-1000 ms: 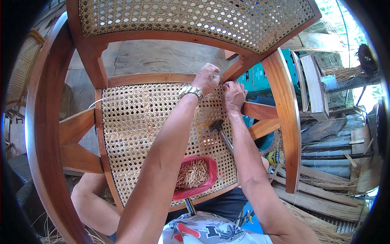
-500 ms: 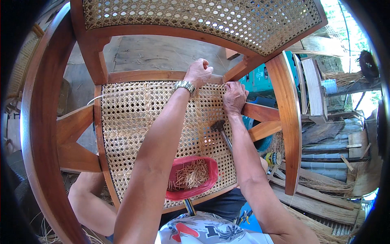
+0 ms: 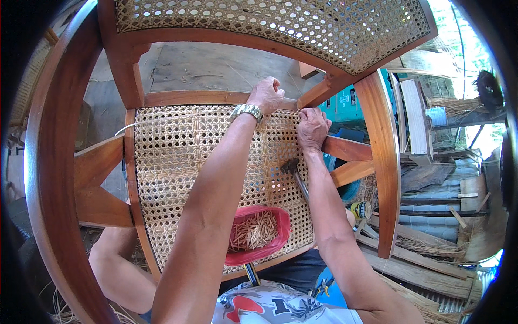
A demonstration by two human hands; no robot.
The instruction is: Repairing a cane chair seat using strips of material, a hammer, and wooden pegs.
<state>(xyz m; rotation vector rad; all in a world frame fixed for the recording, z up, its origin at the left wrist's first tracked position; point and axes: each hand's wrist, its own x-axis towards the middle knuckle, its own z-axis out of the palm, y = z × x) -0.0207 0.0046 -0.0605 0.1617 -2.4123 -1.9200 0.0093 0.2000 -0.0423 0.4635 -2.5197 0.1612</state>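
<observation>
A wooden chair with a woven cane seat (image 3: pixel 167 162) stands before me, its cane backrest (image 3: pixel 270 19) at the top. My left hand (image 3: pixel 266 95), with a metal watch at the wrist, is closed above the seat's far rail; whatever it holds is hidden. Fingers curled, my right hand (image 3: pixel 313 128) rests at the far right corner of the seat, and what they grip cannot be made out. Beside my right forearm lies a hammer (image 3: pixel 291 166) on the cane. A red plastic container (image 3: pixel 284 224) of small wooden pegs (image 3: pixel 253 231) sits at the near edge.
Curved armrests flank the seat, the left one (image 3: pixel 46 162) and the right one (image 3: pixel 382 162). Teal crates (image 3: pixel 342 105) stand beyond the right corner. Planks (image 3: pixel 421 264) and a yellow-labelled can (image 3: pixel 360 209) lie to the right. Pliers (image 3: pixel 325 287) show near my lap.
Both hands keep nearly the same place and grip. The view has shifted slightly, and more of the pegs in the red container show past my left forearm.
</observation>
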